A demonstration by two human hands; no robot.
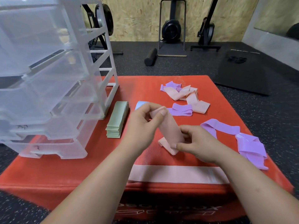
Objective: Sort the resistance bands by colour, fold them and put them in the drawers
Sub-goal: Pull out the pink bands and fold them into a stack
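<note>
A gym room with chipboard walls and speckled black rubber flooring is surrounding a red padded box (100,167) that is serving as the desk. A clear plastic drawer unit (48,88) is standing on its left side, beside a neat stack of folded green bands (116,120). At centre, the left hand (142,126) is pinching the top of a pink band (168,128) while the right hand (197,143) is pinching its lower fold, just above the box. Loose purple bands (249,143) are lying crumpled at right; a pink and purple heap (186,96) is sitting farther back. Another pink band (174,174) is lying flat along the near edge.
</note>
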